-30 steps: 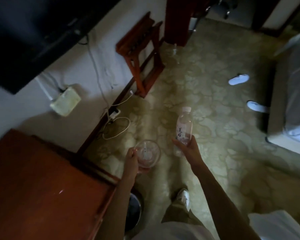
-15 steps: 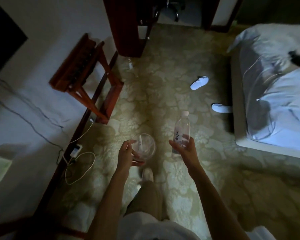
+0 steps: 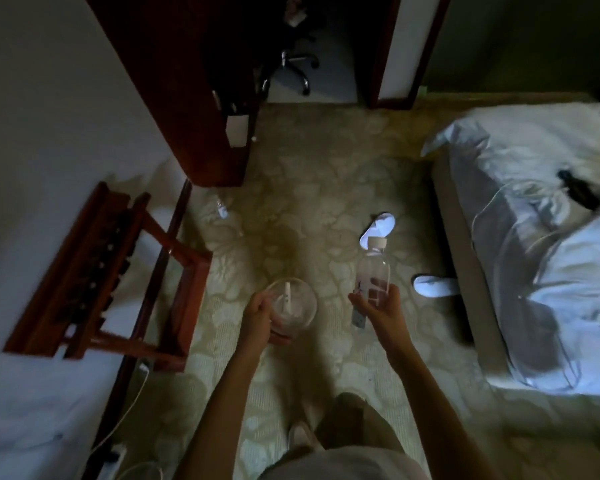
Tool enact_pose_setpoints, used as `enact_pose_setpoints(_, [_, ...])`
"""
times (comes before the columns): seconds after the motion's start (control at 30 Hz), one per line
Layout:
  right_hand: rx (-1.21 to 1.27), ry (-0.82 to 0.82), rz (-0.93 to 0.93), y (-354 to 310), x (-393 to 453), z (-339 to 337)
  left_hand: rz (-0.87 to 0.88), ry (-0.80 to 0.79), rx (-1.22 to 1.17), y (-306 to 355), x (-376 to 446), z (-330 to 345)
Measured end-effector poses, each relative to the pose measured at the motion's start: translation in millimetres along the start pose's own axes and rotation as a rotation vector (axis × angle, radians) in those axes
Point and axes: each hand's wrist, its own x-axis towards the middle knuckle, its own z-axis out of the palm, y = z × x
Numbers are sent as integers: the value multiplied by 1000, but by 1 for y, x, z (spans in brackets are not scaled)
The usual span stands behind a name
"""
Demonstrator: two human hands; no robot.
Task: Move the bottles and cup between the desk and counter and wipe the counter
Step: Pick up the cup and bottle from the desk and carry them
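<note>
Two full hands (left hand (image 3: pixel 257 315) gripping cup (image 3: pixel 291 308), right hand (image 3: pixel 378 306) gripping bottle (image 3: pixel 373 271)) above open carpet (image 3: pixel 309 202) between rack (image 3: pixel 111 271) and bed (image 3: pixel 465 271)

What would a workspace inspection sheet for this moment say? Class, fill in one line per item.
Surface: patterned carpet; no desk or counter in view.
Job's things: clear glass cup in left hand; clear plastic bottle, capped, upright, in right hand.
Clutter: two white slippers on the floor near the bed; another small bottle lying by the wardrobe.
Hands: both holding, over the floor.
Cables: white cable along the left wall.
Surroundings: wooden luggage rack, dark wardrobe, bed, office chair beyond the doorway.
</note>
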Motion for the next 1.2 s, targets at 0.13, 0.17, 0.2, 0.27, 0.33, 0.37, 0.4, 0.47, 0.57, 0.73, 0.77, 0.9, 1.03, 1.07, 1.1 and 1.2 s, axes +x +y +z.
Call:
enact_pose_setpoints(0.13, [73, 29, 47, -20, 99, 1, -33, -16, -15, 61, 86, 30])
enact_pose_setpoints(0.17, [81, 41, 45, -25, 127, 1, -40, -14, -20, 73, 112, 40])
enact_pose_setpoints(0.2, [89, 49, 38, -33, 158, 3, -45, -8, -31, 87, 137, 50])
enact_pose_setpoints(0.27, [97, 32, 42, -55, 222, 6, -64, 15, -46, 121, 185, 68])
enact_pose_setpoints(0.33, [88, -6, 28, -86, 286, 7, -75, 32, -50, 161, 230, 82])
enact_pose_setpoints(0.37, [70, -18, 17, -107, 316, 8, -61, 38, -49, 182, 250, 88])
enact_pose_setpoints(0.4, [53, -21, 2, -129, 347, 8, -43, 42, -48, 206, 272, 94])
enact_pose_setpoints(0.47, [50, -30, -29, -168, 405, 11, -3, 59, -41, 253, 313, 101])
enact_pose_setpoints(0.57, [25, -59, -48, -210, 481, 22, 21, 85, -73, 315, 368, 106])
enact_pose_setpoints(0.73, [0, -110, -58, -237, 600, 48, -19, 145, -110, 380, 479, 109])
enact_pose_setpoints(0.77, [-21, -114, -52, -242, 625, 54, -20, 148, -105, 391, 504, 109])
enact_pose_setpoints(0.9, [-82, -131, -21, -274, 731, 83, -54, 141, -127, 451, 604, 104])
enact_pose_setpoints(1.03, [-35, -150, -60, -364, 832, 125, -70, 159, -156, 545, 692, 93])
enact_pose_setpoints(1.07, [-14, -168, -82, -389, 856, 137, -59, 172, -157, 570, 713, 89])
enact_pose_setpoints(1.1, [2, -180, -99, -413, 878, 148, -55, 183, -146, 596, 730, 85])
enact_pose_setpoints(1.2, [32, -222, -152, -468, 942, 186, -24, 217, -140, 664, 788, 69])
